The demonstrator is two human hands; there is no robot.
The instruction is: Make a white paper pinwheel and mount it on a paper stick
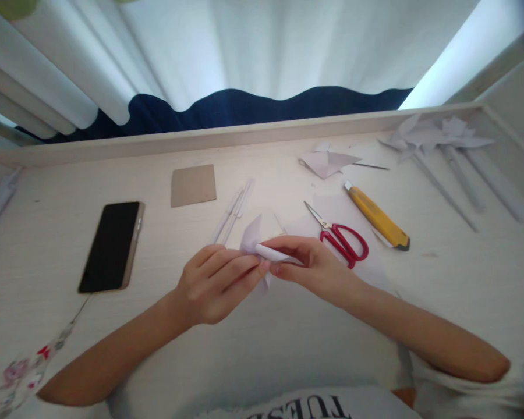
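Between my two hands, above the near middle of the table, is a white paper pinwheel (250, 234) with one pointed blade sticking up. My left hand (222, 279) is closed on its left side, fingers pressed together. With thumb and fingers my right hand (308, 262) pinches a curled flap on its right side. Part of the paper is hidden behind the fingers. Red-handled scissors (344, 241) lie just beyond my right hand, partly over a white paper sheet (371, 270). Thin white paper sticks (233, 212) lie beyond my left hand.
A yellow box cutter (378, 216) lies right of the scissors. Behind is another paper pinwheel (327, 162) with a dark thin rod (371, 166). Several finished pinwheels (432, 137) on sticks lie far right. A cardboard square (194, 185) and a phone (111, 247) with a charm strap (43, 355) are left.
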